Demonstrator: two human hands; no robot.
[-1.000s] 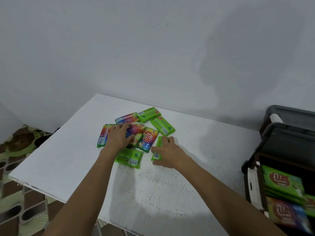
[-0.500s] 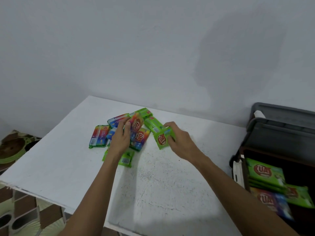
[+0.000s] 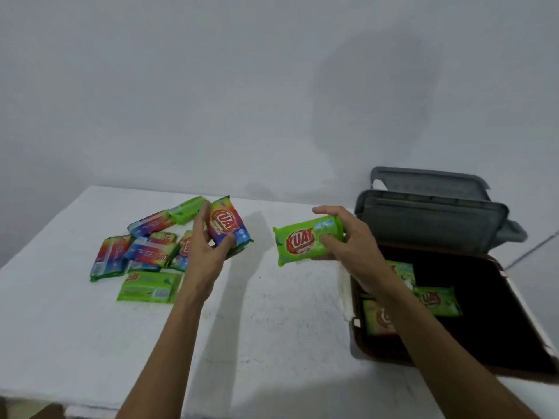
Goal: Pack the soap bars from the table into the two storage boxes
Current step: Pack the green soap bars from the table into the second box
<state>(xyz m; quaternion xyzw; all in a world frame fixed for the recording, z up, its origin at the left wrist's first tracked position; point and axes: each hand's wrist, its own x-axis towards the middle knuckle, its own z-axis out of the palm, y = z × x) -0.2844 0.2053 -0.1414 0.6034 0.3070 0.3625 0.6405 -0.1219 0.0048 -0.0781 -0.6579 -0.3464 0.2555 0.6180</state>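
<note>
Both hands have lifted clear of the pile since half a second ago, and each now carries one bar. My right hand (image 3: 351, 246) grips a green soap bar (image 3: 302, 246) by its right end, thumb on the printed face and fingers curled over the far edge. That bar is off the table, between the pile and the boxes. My left hand (image 3: 208, 252) pinches a rainbow soap bar (image 3: 228, 226) between thumb and fingers, held upright just right of the pile.

Assessment: pick-up is done for two bars; transfer to the right comes next.

The remaining bars (image 3: 145, 252), several of them, lie overlapped on the far left of the white table (image 3: 272, 328), whose surface is scuffed and speckled. The dark storage box (image 3: 490, 322) stands open at the right, partly under my right forearm, with packed green bars (image 3: 438, 300) already inside. The grey storage box (image 3: 432, 219) sits just behind it; I cannot see its interior. A plain pale wall (image 3: 272, 86) closes off the far side
</note>
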